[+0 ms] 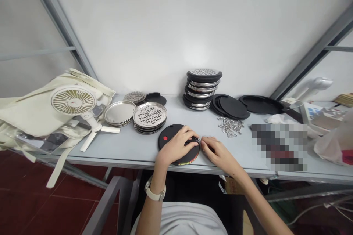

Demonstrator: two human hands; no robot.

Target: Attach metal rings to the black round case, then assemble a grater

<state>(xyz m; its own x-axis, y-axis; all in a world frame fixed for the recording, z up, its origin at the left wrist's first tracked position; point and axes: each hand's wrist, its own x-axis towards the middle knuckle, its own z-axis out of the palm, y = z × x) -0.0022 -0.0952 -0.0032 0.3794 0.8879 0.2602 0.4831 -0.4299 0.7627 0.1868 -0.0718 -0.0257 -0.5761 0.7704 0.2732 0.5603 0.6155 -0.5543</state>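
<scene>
A black round case [169,132] with a red dot and a coloured rim lies near the table's front edge. My left hand [179,145] rests across it, fingers bent and gripping its right side. At that side, my right hand [217,153] pinches a small metal wire clip [198,140] against the case; the fingers partly hide it. Farther right lies a loose pile of metal wire clips [231,126]. To the left of the case, round perforated metal plates [150,115] are stacked beside plain metal discs [119,112].
Behind my hands stands a tall stack of black and metal discs [202,90]. Black round covers [233,106] and black rings [260,103] lie right of it. A white fan [73,101] and a cream bag [35,117] occupy the left end; a plastic bag [335,137] sits far right.
</scene>
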